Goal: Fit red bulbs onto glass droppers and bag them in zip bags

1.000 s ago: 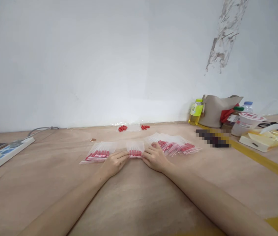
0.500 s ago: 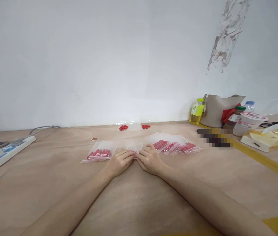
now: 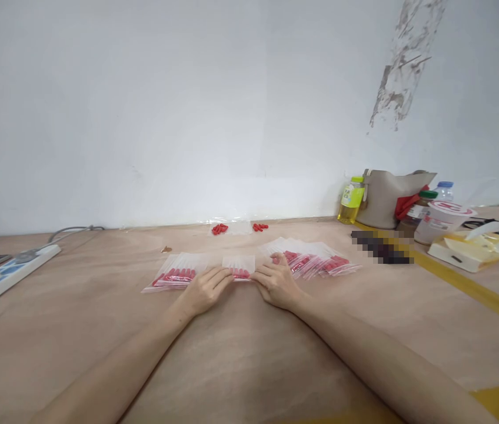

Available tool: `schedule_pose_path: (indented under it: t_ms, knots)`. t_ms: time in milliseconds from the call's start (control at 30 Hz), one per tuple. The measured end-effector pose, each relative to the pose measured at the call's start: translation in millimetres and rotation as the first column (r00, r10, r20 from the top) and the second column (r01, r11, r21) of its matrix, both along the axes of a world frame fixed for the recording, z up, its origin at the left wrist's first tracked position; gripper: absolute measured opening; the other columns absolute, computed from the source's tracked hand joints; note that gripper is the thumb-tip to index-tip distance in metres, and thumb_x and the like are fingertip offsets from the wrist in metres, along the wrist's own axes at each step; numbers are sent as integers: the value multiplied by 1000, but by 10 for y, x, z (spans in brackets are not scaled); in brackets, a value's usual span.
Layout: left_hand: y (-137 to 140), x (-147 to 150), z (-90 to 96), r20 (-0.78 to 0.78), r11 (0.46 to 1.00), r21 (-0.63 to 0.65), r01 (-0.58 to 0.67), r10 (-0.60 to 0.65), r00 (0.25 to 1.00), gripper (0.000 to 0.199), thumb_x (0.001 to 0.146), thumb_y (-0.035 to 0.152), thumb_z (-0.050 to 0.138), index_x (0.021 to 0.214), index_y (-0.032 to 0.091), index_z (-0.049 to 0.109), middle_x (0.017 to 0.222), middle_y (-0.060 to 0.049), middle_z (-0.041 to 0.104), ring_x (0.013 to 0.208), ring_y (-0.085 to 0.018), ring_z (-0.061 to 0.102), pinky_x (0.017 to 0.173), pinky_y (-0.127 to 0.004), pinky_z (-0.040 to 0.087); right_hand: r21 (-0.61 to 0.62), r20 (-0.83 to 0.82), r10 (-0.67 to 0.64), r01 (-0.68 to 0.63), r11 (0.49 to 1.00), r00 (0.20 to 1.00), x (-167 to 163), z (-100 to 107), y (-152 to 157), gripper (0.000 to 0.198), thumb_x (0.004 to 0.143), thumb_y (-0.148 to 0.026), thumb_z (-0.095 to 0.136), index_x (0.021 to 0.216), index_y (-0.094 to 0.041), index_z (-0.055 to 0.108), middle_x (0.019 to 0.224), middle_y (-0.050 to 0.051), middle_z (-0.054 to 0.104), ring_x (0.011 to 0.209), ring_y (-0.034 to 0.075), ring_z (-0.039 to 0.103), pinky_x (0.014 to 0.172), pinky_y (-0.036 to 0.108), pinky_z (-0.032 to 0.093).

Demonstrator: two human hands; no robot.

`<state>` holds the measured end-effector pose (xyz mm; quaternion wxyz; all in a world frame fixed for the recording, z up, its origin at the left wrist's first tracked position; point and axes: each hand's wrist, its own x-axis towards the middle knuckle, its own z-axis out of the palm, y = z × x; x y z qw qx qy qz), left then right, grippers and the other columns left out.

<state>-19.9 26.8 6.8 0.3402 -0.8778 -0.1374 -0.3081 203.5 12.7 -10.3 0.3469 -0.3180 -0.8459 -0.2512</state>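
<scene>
A small clear zip bag (image 3: 238,263) lies flat on the table in front of me, a row of small red pieces along its near end. My left hand (image 3: 208,290) pinches the near left corner of this bag. At the near right corner, my right hand (image 3: 277,284) has its thumb and fingers closed on the bag's edge, one finger raised. Left of my left hand is a stack of filled bags (image 3: 179,271) with the same red pieces. Overlapping filled bags (image 3: 315,259) fan out beyond and right of my right hand.
Loose red pieces (image 3: 220,229) lie by the wall on clear plastic, with another little pile (image 3: 260,227) beside them. A power strip (image 3: 15,274) is at left. On the right stand a yellow bottle (image 3: 351,201), a grey bag (image 3: 379,200), a cup (image 3: 442,224) and a tissue pack (image 3: 472,250).
My hands have moved apart along the near edge of the middle bag, left hand leftward and right hand slightly rightward. More of its red pieces now show between them.
</scene>
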Motion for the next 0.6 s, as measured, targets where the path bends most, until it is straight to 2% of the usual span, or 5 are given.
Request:
schedule_pose_path:
  t_ms: [200, 367, 500, 600]
  knots:
    - [-3, 4, 46, -28, 994, 30, -106, 107, 994, 19, 88, 19, 41, 77, 13, 56, 73, -6, 62, 69, -16, 58, 64, -30, 48, -3, -16, 1, -1, 1000, 1000, 24, 7, 16, 18, 80, -12, 45, 77, -19, 61, 68, -1, 60, 69, 11, 50, 88, 38, 19]
    - [-5, -12, 10, -64, 985, -6, -175, 174, 983, 28, 91, 15, 31, 79, 13, 56, 71, -6, 58, 68, -16, 56, 61, -27, 46, 20, -8, -27, 27, 999, 1000, 53, -3, 38, 19, 81, -14, 45, 72, -19, 60, 65, -2, 59, 65, 10, 48, 88, 38, 19]
    - [0, -38, -41, -63, 976, -156, -153, 144, 987, 28, 90, 13, 29, 83, 14, 56, 74, -6, 57, 65, -14, 55, 56, -24, 46, 36, 35, -43, 41, 998, 998, 60, -23, 57, 23, 83, -14, 44, 67, -19, 60, 63, -1, 58, 64, 10, 47, 87, 38, 20]
    - [0, -33, -84, 49, 928, -358, -101, 127, 991, 26, 89, 11, 29, 86, 16, 54, 89, -7, 57, 72, -12, 58, 59, -21, 47, -7, 53, -25, 25, 1000, 998, 36, -43, 53, 22, 83, -17, 45, 67, -19, 60, 64, -1, 59, 66, 11, 47, 85, 36, 21]
